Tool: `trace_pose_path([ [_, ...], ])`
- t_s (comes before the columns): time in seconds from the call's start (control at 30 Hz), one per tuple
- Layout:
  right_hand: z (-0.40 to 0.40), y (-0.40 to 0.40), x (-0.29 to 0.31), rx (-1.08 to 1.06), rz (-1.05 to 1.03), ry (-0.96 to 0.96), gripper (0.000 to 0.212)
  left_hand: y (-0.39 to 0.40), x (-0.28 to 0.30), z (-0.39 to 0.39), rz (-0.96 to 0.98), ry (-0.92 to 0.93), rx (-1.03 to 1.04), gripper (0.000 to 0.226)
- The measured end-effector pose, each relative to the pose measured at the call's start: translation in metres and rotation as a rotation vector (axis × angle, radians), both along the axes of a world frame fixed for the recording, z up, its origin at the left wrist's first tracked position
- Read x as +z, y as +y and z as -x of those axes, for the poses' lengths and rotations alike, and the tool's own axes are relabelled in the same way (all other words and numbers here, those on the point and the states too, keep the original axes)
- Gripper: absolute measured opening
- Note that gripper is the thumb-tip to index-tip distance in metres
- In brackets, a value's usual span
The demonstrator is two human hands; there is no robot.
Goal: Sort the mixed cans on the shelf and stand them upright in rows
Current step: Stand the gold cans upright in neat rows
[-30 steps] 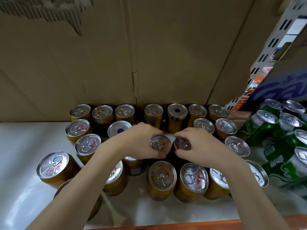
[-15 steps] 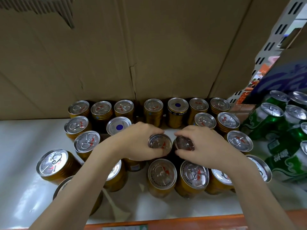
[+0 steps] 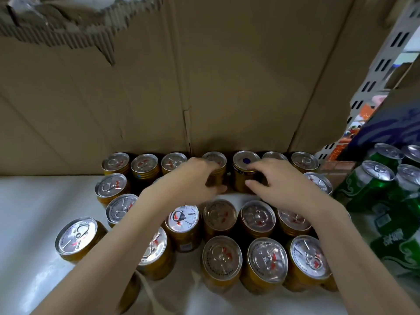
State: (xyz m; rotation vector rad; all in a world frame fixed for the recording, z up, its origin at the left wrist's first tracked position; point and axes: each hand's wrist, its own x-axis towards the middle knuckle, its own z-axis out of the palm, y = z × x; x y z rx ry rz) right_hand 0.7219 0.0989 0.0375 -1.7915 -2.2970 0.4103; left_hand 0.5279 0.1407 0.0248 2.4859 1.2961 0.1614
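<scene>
Head view, left to right: white shelf [image 3: 34, 223] runs across the lower half, brown cardboard wall [image 3: 227, 76] behind it in the upper frame. Gold cans [image 3: 78, 237] stand upright from lower left to centre right in rough rows, pull-tab lids up; front rows look loose and staggered, likely not squared yet. Left hand [image 3: 193, 178], centre frame, reaches to the back row and curls round a gold can [image 3: 214, 171], fingers blurred, thumb at its front side; looks like a grip to slide or lift it into line. Just right of it, blue-dot can [image 3: 246, 171], plain lid with a blue dot and no tab, probably standing upside down, so a candidate for flipping. Right hand [image 3: 279, 180] wraps this can, thumb on its near side, fingers over the top edge, gripping. Both cans sit against the cardboard at back centre. Far right: green cans [image 3: 372, 180], some leaning, kept apart as their own group, near the gold ones, so sorting by colour seems mostly done.
</scene>
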Motion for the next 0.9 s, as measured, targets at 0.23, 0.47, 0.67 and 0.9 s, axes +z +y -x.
trace_pose_path([
  [0.23, 0.008, 0.060, -0.009, -0.085, 0.049, -0.230, 0.059, 0.036, 0.002, -0.025, -0.024, 0.259, 0.243, 0.070],
  [0.47, 0.019, 0.068, -0.016, -0.089, 0.061, -0.397, 0.076, 0.046, -0.015, -0.032, -0.005, 0.274, 0.319, 0.072],
  [0.67, 0.020, 0.065, -0.019, 0.012, 0.080, -0.484, 0.074, 0.050, -0.013, -0.015, 0.041, 0.240, 0.071, 0.062],
  [0.9, 0.022, 0.062, -0.020, 0.042, 0.030, -0.521, 0.074, 0.047, -0.007, -0.008, 0.035, 0.258, -0.049, 0.058],
])
